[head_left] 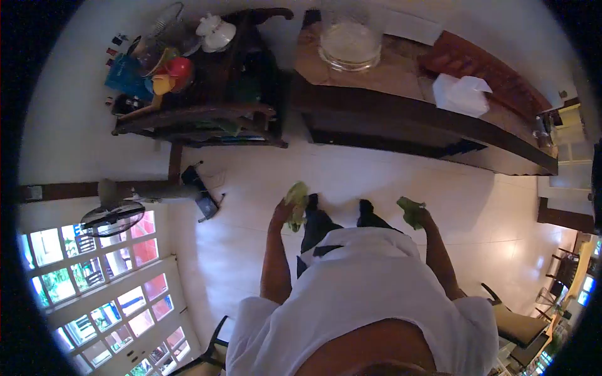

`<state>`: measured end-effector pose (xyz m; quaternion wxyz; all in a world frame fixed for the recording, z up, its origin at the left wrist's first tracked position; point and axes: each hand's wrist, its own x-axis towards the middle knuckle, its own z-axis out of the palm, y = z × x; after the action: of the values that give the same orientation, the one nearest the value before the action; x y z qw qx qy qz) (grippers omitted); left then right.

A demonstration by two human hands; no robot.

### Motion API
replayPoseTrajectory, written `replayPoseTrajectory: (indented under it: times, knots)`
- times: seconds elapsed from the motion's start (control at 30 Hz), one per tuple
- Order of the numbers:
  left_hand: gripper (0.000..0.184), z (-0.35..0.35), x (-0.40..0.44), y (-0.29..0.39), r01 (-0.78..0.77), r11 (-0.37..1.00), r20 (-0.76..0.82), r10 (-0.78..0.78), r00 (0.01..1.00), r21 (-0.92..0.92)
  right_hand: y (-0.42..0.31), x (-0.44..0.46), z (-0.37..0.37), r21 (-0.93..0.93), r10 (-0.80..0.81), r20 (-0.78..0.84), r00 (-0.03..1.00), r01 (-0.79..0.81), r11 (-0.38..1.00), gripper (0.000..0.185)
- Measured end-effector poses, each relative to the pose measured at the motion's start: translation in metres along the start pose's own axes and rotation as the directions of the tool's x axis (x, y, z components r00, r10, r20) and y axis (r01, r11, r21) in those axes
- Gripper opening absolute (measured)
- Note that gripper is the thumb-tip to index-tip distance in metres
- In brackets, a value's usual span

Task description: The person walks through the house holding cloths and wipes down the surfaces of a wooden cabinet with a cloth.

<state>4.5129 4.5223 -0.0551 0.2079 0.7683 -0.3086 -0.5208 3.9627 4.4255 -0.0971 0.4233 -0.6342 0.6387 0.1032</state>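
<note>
My left hand (285, 211) hangs at my left side, its fingers closed around a crumpled light-green cloth (296, 199). Part of that cloth droops below the fingers, close to my left leg. On the other side, my right hand (427, 219) grips a second green cloth (411, 211), darker in this light and bunched up. Both hands are held low over the pale tiled floor, apart from each other and from any furniture.
Ahead stands a long dark counter (401, 106) bearing a large glass jar (351, 47), a white tissue box (461, 95) and a reddish wooden piece (483, 69). A dark wooden rack (207, 116) holds colourful cups. A fan (113, 218) is left; chairs (517, 323) stand behind.
</note>
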Motion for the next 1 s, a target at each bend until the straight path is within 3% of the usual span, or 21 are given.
replayPoseTrajectory:
  times: [0.03,0.1,0.17,0.2,0.23,0.27,0.3,0.33,0.37,0.43,0.5,0.57,0.63,0.7,0.77,0.8,0.87,0.9,0.93,0.97,1.0]
  knots:
    - [0.048,-0.009,0.044,-0.033,-0.249,0.967,0.096,0.244,0.965,0.043,-0.008,-0.008,0.012,0.073,-0.011,0.012,1.0,0.011,0.997,0.033]
    - [0.048,-0.032,0.09,-0.048,-0.492,0.838,0.192,0.456,0.869,0.236,-0.036,-0.022,0.036,0.214,-0.162,-0.018,0.987,0.162,0.963,0.032]
    - [0.049,-0.071,0.058,0.029,-0.452,0.684,0.182,0.431,0.884,0.573,-0.042,-0.029,0.066,0.28,-0.196,-0.064,0.979,0.206,0.938,0.031]
    - [0.049,-0.089,0.044,0.054,-0.39,0.891,0.148,0.364,0.92,0.233,-0.037,-0.028,0.081,0.322,-0.185,-0.084,0.979,0.202,0.925,0.031]
    - [0.05,-0.103,0.031,0.075,-0.267,0.953,0.148,0.287,0.946,-0.142,-0.027,-0.023,0.098,0.375,-0.174,-0.11,0.979,0.203,0.905,0.03]
    - [0.051,-0.112,0.028,0.086,-0.099,0.864,0.18,0.213,0.96,-0.494,-0.022,-0.018,0.11,0.413,-0.163,-0.139,0.977,0.207,0.887,0.03]
    - [0.051,-0.118,0.06,0.05,0.031,0.785,0.22,0.136,0.966,-0.619,-0.026,-0.013,0.115,0.409,-0.152,-0.17,0.974,0.21,0.888,0.03]
    - [0.053,-0.122,0.088,0.024,-0.125,0.844,0.141,0.229,0.963,-0.521,-0.06,-0.02,0.104,0.349,-0.119,-0.217,0.969,0.191,0.917,0.027]
    - [0.055,-0.126,0.111,0.002,-0.272,0.874,0.072,0.327,0.942,-0.402,-0.092,-0.024,0.094,0.217,-0.19,-0.234,0.953,0.242,0.946,0.028]
    - [0.058,-0.134,0.119,-0.012,-0.347,0.895,0.008,0.364,0.931,-0.281,-0.167,-0.025,0.07,-0.058,-0.337,-0.232,0.912,0.333,0.941,0.03]
    - [0.059,-0.137,0.113,-0.009,-0.233,0.921,-0.012,0.241,0.97,-0.312,-0.219,-0.007,0.067,-0.019,-0.235,-0.146,0.961,0.235,0.972,0.03]
    - [0.059,-0.14,0.115,-0.022,-0.222,0.928,-0.021,0.226,0.974,-0.3,-0.285,0.001,0.036,-0.197,-0.303,-0.057,0.951,0.286,0.938,0.027]
    - [0.058,-0.144,0.111,-0.047,-0.213,0.945,-0.046,0.208,0.977,-0.248,-0.343,0.014,0.018,0.004,-0.362,-0.184,0.914,0.369,0.93,0.025]
    - [0.057,-0.146,0.103,-0.068,-0.215,0.964,-0.082,0.204,0.976,-0.158,-0.423,0.004,-0.025,-0.078,-0.483,-0.225,0.846,0.478,0.875,0.022]
    - [0.058,-0.156,0.086,-0.062,-0.252,0.967,-0.06,0.25,0.966,-0.036,-0.49,0.001,-0.055,-0.015,-0.669,-0.283,0.687,0.694,0.719,0.023]
    - [0.059,-0.158,0.076,-0.056,-0.276,0.961,-0.038,0.277,0.96,0.025,-0.526,-0.007,-0.073,-0.093,-0.733,-0.333,0.594,0.753,0.652,0.026]
    - [0.059,-0.16,0.062,-0.05,-0.195,0.98,-0.017,0.195,0.981,-0.046,-0.597,-0.044,-0.111,-0.168,-0.817,-0.377,0.436,0.835,0.524,0.032]
    - [0.059,-0.161,0.056,-0.053,-0.155,0.985,-0.003,0.155,0.988,-0.074,-0.625,-0.046,-0.113,-0.234,-0.837,-0.513,0.19,0.907,0.35,0.028]
    - [0.059,-0.162,0.05,-0.056,-0.15,0.986,0.001,0.15,0.989,-0.072,-0.643,-0.044,-0.111,-0.34,-0.858,-0.441,0.266,0.834,0.433,0.028]
    - [0.059,-0.162,0.046,-0.057,-0.15,0.986,0.011,0.151,0.988,-0.07,-0.677,-0.058,-0.122,-0.378,-0.813,-0.194,0.549,0.723,0.578,0.029]
    - [0.059,-0.162,0.043,-0.058,-0.152,0.986,0.025,0.154,0.988,-0.067,-0.696,-0.024,-0.093,-0.369,-0.867,-0.27,0.42,0.786,0.496,0.028]
